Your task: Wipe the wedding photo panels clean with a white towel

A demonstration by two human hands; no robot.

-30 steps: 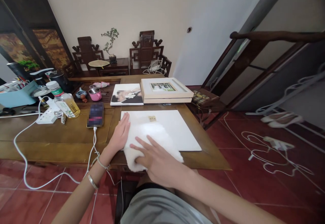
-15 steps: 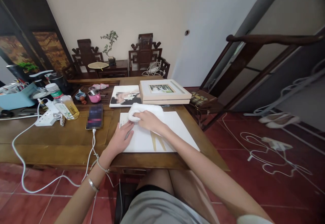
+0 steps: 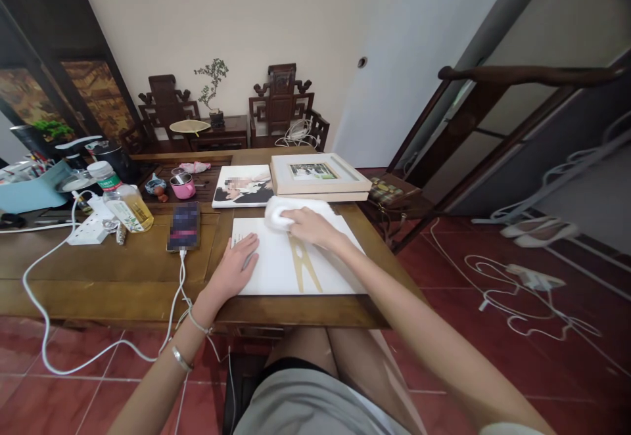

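A white board (image 3: 269, 264) lies flat near the table's front edge, with a tan, forked shape on its face and small print at its left side. My left hand (image 3: 240, 265) rests flat on the board's left part, fingers stretched out. Bunched in my right hand (image 3: 310, 226) is a white cloth (image 3: 280, 213), pressed against the far part of the board. The cloth and my right forearm hide some of the board's surface.
Behind the board are a photo print (image 3: 243, 186) and stacked picture frames (image 3: 320, 182). To the left lie a phone (image 3: 184, 226) on a cable, a drink bottle (image 3: 125, 202), a power strip (image 3: 91, 225) and a pink cup (image 3: 183, 186). A wooden chair (image 3: 473, 106) stands right.
My right hand has moved to the right with the cloth, away from my left hand, uncovering more of the tan shape. My left hand stays in place.
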